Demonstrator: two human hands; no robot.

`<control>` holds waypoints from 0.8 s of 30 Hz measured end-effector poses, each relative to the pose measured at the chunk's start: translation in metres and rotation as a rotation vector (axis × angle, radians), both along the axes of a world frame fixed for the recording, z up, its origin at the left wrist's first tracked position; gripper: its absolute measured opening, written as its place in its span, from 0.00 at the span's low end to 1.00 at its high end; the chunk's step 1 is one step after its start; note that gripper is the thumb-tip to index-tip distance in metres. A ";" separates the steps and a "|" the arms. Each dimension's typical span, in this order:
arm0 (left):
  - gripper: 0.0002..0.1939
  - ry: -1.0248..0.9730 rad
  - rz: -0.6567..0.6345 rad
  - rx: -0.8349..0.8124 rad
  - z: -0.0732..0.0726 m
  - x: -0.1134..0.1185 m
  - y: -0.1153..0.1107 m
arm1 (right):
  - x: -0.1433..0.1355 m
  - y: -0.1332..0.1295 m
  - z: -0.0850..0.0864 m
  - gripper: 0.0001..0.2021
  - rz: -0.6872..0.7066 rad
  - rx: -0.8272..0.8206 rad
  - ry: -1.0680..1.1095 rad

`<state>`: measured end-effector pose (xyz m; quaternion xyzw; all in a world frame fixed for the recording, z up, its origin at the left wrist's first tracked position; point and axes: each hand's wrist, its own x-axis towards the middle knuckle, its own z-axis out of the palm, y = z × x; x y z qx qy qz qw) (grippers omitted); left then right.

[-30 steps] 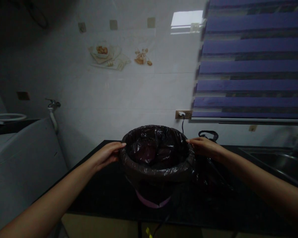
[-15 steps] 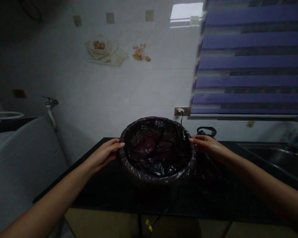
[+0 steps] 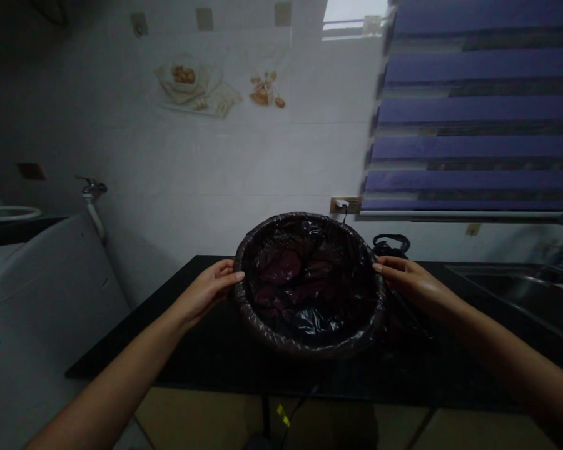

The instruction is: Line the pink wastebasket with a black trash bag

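A round trash bin (image 3: 309, 347) is in the middle of the head view, over the dark countertop, its mouth tipped toward me. A dark, shiny trash bag (image 3: 319, 269) lines its inside and folds over the rim. My left hand (image 3: 211, 284) grips the rim on the left, thumb on top. On the opposite side, my right hand (image 3: 406, 278) pinches the rim the same way. Both hands' other fingertips are hidden behind the rim. The bin's base cannot be made out against the dark counter.
A black plastic bag (image 3: 403, 319) lies on the countertop (image 3: 187, 362) behind my right hand. To the right is a sink (image 3: 520, 294). A plug sits in the wall socket (image 3: 346, 205). At left stand a white appliance (image 3: 56, 281) and a wall tap (image 3: 92, 186).
The bin has shifted a little to the right and its mouth tilts more toward me. Both hands have moved along with it, still holding the rim. The view has shifted slightly.
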<state>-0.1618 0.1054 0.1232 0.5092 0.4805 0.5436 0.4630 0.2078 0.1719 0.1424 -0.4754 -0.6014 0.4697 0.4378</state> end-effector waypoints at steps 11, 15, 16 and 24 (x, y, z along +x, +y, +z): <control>0.20 0.113 0.060 -0.020 -0.007 0.003 -0.009 | 0.009 -0.008 -0.014 0.22 -0.081 -0.027 0.096; 0.17 0.076 -0.004 -0.020 -0.008 0.003 -0.011 | 0.009 -0.015 -0.014 0.24 -0.108 -0.016 0.073; 0.16 0.056 -0.028 -0.020 -0.008 0.003 -0.012 | 0.009 -0.017 -0.015 0.24 -0.114 -0.008 0.067; 0.13 -0.152 -0.089 -0.040 -0.016 0.012 -0.031 | 0.003 -0.042 -0.019 0.22 -0.203 0.064 0.014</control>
